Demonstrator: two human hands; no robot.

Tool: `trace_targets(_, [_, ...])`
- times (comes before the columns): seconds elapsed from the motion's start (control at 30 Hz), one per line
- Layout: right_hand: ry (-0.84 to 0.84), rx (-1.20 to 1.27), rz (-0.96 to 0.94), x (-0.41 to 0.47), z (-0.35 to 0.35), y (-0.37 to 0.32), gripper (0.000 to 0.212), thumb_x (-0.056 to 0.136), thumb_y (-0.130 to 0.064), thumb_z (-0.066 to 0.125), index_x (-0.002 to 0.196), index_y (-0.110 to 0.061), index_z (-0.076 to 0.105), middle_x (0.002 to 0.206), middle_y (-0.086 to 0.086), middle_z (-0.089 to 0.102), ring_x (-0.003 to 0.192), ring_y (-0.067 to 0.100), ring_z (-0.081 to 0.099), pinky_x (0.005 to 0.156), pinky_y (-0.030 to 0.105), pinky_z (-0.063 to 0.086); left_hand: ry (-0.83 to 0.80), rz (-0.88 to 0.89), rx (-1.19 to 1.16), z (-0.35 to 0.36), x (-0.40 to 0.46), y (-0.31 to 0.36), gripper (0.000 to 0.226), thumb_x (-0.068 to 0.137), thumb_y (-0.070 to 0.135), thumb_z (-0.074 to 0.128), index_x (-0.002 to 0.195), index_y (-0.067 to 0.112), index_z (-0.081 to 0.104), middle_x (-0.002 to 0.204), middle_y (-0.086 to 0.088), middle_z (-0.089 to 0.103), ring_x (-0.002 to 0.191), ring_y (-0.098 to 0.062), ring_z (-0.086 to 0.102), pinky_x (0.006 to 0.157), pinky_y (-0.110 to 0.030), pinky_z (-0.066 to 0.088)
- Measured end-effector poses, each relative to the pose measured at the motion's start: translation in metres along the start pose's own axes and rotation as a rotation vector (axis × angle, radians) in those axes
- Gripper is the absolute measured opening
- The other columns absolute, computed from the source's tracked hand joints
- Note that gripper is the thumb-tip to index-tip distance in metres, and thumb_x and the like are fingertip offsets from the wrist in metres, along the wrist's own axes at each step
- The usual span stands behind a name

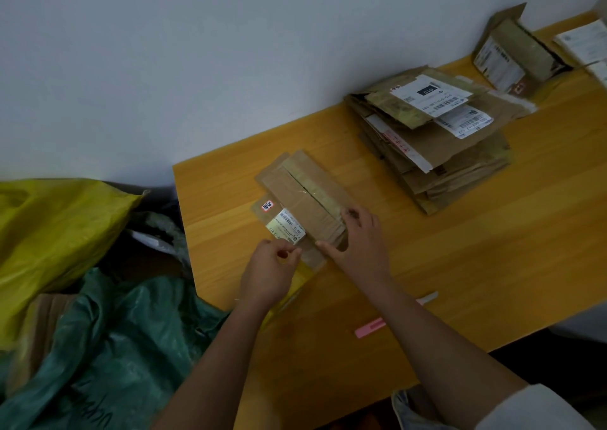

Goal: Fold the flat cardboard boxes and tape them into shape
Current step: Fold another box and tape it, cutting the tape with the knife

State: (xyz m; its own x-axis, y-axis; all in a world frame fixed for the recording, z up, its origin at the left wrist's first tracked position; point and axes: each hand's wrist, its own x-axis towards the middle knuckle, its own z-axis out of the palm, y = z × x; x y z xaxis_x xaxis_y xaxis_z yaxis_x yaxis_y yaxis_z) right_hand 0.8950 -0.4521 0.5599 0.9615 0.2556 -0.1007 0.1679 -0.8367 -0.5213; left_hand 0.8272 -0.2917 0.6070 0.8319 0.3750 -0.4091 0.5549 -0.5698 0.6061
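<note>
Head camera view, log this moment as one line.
left hand pinches tape | right hand presses cardboard box | stack untouched

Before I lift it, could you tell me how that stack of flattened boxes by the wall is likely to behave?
The stack of flattened boxes looks loose and uneven, with pieces fanned out at different angles, so it would probably slide apart if lifted from one edge. Each sheet seems thin and creased, likely to bend. Glossy labels on top may be slippery.

pink cutter [371, 327] partly behind forearm
</note>
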Motion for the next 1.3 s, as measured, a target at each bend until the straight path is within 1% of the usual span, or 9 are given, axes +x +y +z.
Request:
trace_targets(0.23, [-0.014,0.193,-0.048,-0.005,-0.016,0.008,0.055,0.092,-0.038,0.063,0.138,-0.012,0.049,0.143,0.001,0.040,0.134,0.017,0.033,0.112,0.035,0.034,-0.044,-0.081,-0.066,0.001,0.009,-0.002,0.013,0.090,0.033,0.063,0.077,0.029,0.061,0.081,0.008,0.062,0.077,-0.017,0.060,0.075,-0.040,0.052])
trace_targets(0.33, [0.122,0.127,-0.108,-0.026,-0.031,0.032,0.028,0.091,-0.018,0.066,0.118,-0.010,0.065,0.115,0.006,0.056,0.114,0.023,0.051,0.096,0.031,0.042,-0.047,-0.104,-0.105,-0.001,0.009,0.001,0.012,0.088,0.031,0.064,0.076,0.027,0.061,0.079,0.007,0.061,0.077,-0.019,0.060,0.078,-0.042,0.053])
trace_targets(0.4, [0.016,0.030,-0.083,-0.044,-0.042,0.049,0.019,0.092,-0.016,0.064,0.109,-0.015,0.070,0.096,-0.002,0.053,0.104,0.021,0.052,0.086,0.023,0.037,-0.060,-0.121,-0.126,-0.003,0.011,0.003,0.010,0.086,0.029,0.065,0.077,0.027,0.062,0.081,0.004,0.063,0.079,-0.021,0.062,0.080,-0.045,0.056])
trace_targets(0.57, [-0.400,-0.227,-0.139,-0.085,-0.046,0.071,0.041,0.090,-0.024,0.060,0.130,-0.020,0.058,0.101,-0.001,0.045,0.103,0.018,0.040,0.081,0.029,0.041,-0.063,-0.127,-0.162,-0.003,0.014,0.002,0.009,0.084,0.024,0.068,0.076,0.025,0.064,0.081,0.003,0.063,0.079,-0.023,0.063,0.082,-0.048,0.056])
trace_targets(0.73, [-0.375,-0.427,-0.256,-0.105,-0.031,0.075,0.008,0.089,-0.016,0.066,0.091,-0.017,0.074,0.091,0.002,0.057,0.093,0.023,0.051,0.072,0.032,0.039,0.006,-0.158,-0.274,0.001,0.011,-0.001,0.018,0.083,0.014,0.072,0.070,0.023,0.064,0.073,0.001,0.061,0.074,-0.021,0.061,0.077,-0.038,0.054])
trace_targets(0.87, [-0.419,-0.462,-0.229,-0.106,-0.029,0.075,0.021,0.100,-0.018,0.047,0.114,-0.019,0.064,0.114,0.002,0.055,0.114,0.021,0.046,0.094,0.033,0.037,0.030,-0.167,-0.345,0.000,0.008,-0.002,0.013,0.085,0.006,0.070,0.076,0.012,0.065,0.075,0.000,0.060,0.070,-0.014,0.057,0.066,-0.027,0.051])
trace_targets(0.93, [-0.387,-0.468,-0.227,-0.102,-0.037,0.069,0.018,0.100,-0.023,0.047,0.111,-0.020,0.061,0.111,0.000,0.056,0.111,0.019,0.049,0.091,0.030,0.037,0.032,-0.167,-0.377,0.000,0.007,-0.001,0.010,0.085,0.003,0.070,0.078,0.009,0.065,0.074,0.000,0.060,0.068,-0.011,0.055,0.064,-0.024,0.050])
trace_targets(1.1, [0.059,0.033,-0.124,-0.087,-0.065,0.042,0.020,0.093,-0.021,0.062,0.079,-0.018,0.047,0.066,-0.007,0.041,0.055,0.010,0.037,0.050,0.022,0.028,0.038,-0.195,-0.395,0.000,0.005,0.000,0.013,0.084,0.004,0.071,0.076,0.012,0.065,0.074,0.003,0.061,0.072,-0.009,0.057,0.072,-0.026,0.049])
trace_targets(1.3, [0.120,0.726,-0.143,-0.075,-0.082,-0.008,0.012,0.097,-0.017,0.055,0.106,-0.015,0.065,0.082,-0.006,0.062,0.070,0.013,0.060,0.055,0.024,0.048,0.024,-0.195,-0.383,-0.002,0.009,0.001,0.004,0.085,0.005,0.071,0.089,0.003,0.070,0.076,0.000,0.061,0.072,-0.011,0.056,0.065,-0.023,0.049])
